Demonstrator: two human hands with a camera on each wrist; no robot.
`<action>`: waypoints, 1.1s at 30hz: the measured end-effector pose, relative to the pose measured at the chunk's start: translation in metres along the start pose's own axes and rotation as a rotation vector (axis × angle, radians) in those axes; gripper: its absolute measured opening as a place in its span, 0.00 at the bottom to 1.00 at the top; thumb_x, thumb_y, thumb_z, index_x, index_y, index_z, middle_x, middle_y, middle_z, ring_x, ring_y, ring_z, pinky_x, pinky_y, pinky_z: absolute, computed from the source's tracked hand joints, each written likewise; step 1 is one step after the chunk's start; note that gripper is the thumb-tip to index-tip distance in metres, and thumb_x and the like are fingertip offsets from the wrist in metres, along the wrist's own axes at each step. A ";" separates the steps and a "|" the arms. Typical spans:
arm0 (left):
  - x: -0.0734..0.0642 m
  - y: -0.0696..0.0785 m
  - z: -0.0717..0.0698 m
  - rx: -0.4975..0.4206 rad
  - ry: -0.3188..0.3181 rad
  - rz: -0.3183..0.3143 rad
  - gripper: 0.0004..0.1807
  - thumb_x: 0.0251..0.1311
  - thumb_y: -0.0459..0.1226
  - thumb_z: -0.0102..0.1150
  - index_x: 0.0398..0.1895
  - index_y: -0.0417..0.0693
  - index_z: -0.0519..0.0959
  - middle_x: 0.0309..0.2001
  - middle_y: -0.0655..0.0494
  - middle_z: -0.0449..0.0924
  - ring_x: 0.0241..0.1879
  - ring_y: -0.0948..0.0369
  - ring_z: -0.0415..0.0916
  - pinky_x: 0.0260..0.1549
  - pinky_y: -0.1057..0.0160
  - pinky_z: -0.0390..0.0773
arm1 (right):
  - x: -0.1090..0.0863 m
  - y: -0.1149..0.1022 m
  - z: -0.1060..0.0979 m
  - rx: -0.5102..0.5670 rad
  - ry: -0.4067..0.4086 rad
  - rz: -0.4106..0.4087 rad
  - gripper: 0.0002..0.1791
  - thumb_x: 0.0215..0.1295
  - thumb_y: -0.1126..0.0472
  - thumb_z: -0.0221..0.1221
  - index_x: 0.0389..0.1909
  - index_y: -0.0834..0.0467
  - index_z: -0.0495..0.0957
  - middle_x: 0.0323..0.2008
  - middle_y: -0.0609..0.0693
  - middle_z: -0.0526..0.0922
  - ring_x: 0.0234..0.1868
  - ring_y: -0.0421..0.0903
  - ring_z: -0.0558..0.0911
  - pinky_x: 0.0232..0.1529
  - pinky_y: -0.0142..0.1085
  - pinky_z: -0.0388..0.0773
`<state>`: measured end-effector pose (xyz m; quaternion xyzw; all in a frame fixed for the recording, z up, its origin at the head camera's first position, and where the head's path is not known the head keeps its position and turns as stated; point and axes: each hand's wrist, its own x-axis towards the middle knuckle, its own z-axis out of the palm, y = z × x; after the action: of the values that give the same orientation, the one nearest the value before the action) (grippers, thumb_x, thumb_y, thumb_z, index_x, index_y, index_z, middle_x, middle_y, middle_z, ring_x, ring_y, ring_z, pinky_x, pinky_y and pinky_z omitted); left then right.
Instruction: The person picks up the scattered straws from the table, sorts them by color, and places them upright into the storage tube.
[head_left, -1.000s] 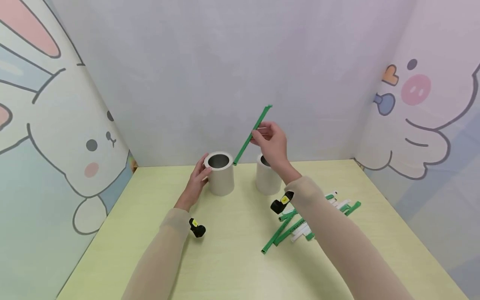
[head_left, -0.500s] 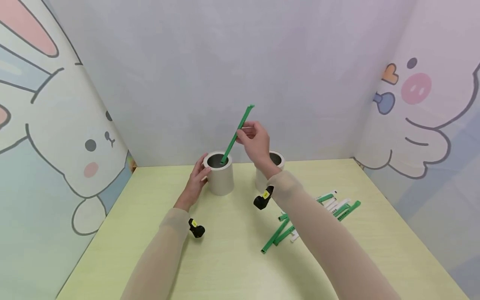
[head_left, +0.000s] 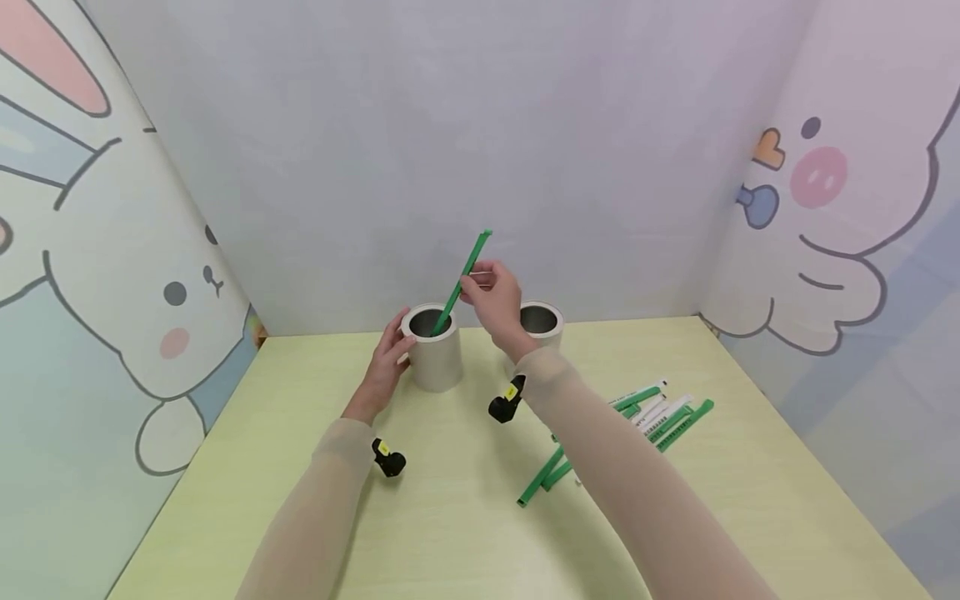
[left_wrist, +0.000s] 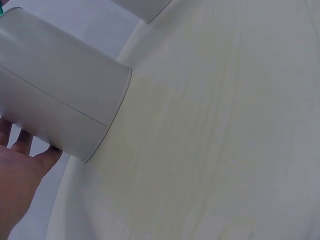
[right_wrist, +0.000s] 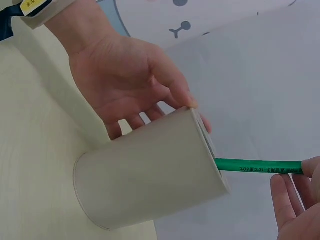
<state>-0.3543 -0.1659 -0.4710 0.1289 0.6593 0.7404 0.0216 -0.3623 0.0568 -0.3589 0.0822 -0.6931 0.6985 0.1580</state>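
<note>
green strip (right_wrist: pixel 250 165) slants: lower end in left cup (head_left: pixel 437 364), top rightward

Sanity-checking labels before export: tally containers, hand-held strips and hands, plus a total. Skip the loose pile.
Pale containers: 2
Held green strip: 1
Hands, left hand and right hand: 2
Total: 5

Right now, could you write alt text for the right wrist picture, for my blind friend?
The right hand pinches a green stick whose other end is inside a pale cup; the left hand holds the cup. Behind is a pale backdrop.
</note>
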 end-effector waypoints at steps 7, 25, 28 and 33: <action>-0.001 0.002 0.003 -0.018 0.013 0.010 0.35 0.82 0.40 0.50 0.86 0.59 0.53 0.82 0.46 0.56 0.81 0.50 0.52 0.78 0.30 0.48 | -0.005 0.013 0.004 -0.019 -0.035 0.020 0.11 0.74 0.65 0.65 0.52 0.62 0.79 0.45 0.59 0.86 0.47 0.57 0.90 0.49 0.38 0.88; 0.000 -0.001 0.000 -0.011 0.012 -0.003 0.34 0.82 0.42 0.49 0.86 0.60 0.52 0.83 0.46 0.54 0.82 0.49 0.50 0.78 0.31 0.47 | -0.016 0.021 0.014 -0.155 -0.080 0.107 0.12 0.73 0.63 0.65 0.54 0.60 0.80 0.48 0.57 0.90 0.45 0.49 0.90 0.49 0.38 0.87; 0.000 -0.001 0.000 -0.009 0.017 -0.008 0.34 0.82 0.42 0.49 0.86 0.61 0.53 0.83 0.47 0.55 0.82 0.49 0.51 0.78 0.31 0.48 | -0.015 0.023 0.013 -0.175 -0.102 0.109 0.13 0.74 0.63 0.66 0.55 0.60 0.80 0.49 0.57 0.90 0.47 0.51 0.90 0.51 0.40 0.87; 0.001 -0.001 0.000 -0.017 0.012 0.000 0.35 0.82 0.41 0.49 0.86 0.59 0.53 0.82 0.45 0.55 0.82 0.48 0.51 0.78 0.31 0.47 | -0.011 0.020 -0.001 -0.292 -0.143 0.060 0.16 0.73 0.60 0.66 0.59 0.58 0.81 0.52 0.56 0.89 0.53 0.51 0.88 0.54 0.43 0.86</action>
<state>-0.3558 -0.1653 -0.4715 0.1243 0.6531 0.7468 0.0189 -0.3590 0.0568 -0.3818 0.0872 -0.7989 0.5870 0.0979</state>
